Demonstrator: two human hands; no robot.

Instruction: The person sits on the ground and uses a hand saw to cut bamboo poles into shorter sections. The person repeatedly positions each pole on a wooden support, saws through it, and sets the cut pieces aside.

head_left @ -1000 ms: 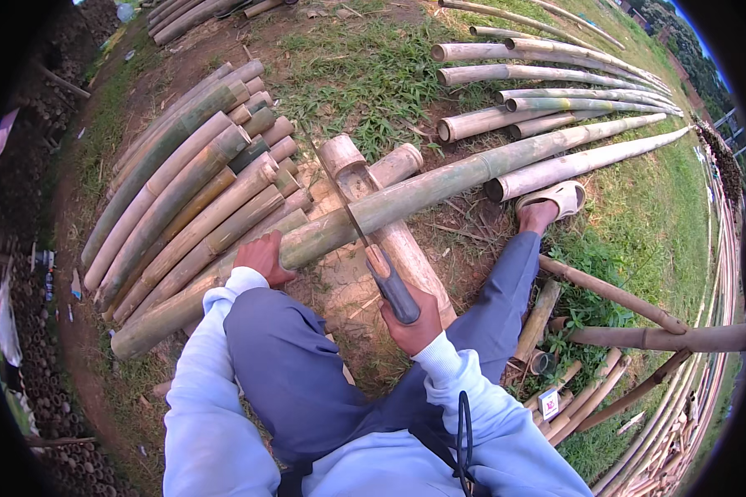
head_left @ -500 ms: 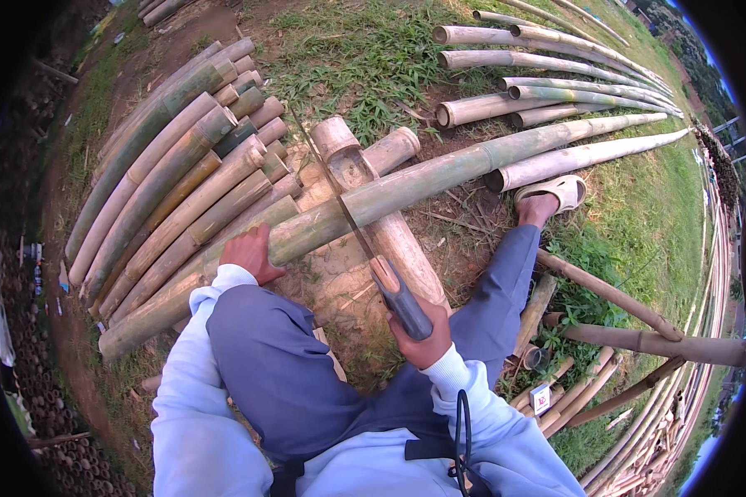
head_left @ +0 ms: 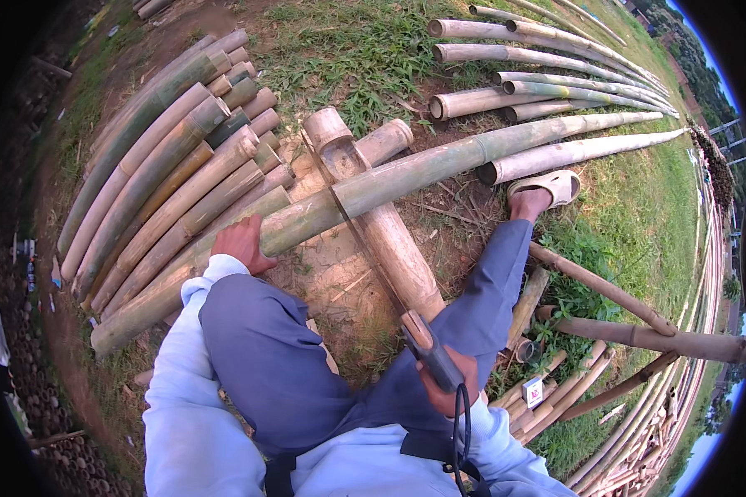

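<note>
Our right hand (head_left: 441, 399) is clamped on the handle of the saw (head_left: 423, 335); our left hand (head_left: 242, 244) curls over the pole (head_left: 423, 176), well apart from it, though we cannot tell whether it grips or only presses. That one pole, the longest near us, runs from lower left to upper right across one thick log (head_left: 402, 265). Where they cross, the log's surface is hidden, as is the near end of one stub (head_left: 388, 142) poking out beyond. On the left lies a stack (head_left: 166, 174) of cut lengths; we count more than ten ends, but the lower pieces cover one another. Right of us, at least eight more poles (head_left: 555, 58) fan out. The one saw's blade crosses our pole just left of the log, and how deep it sits we cannot make out. Between our left hand and the log we have a patch of open earth (head_left: 323, 277); the saw's handle is near our right trouser leg (head_left: 489, 286), which leaves less room. We see one sandal (head_left: 562, 189), and a black cord (head_left: 455, 431) hangs before our right wrist.
</note>
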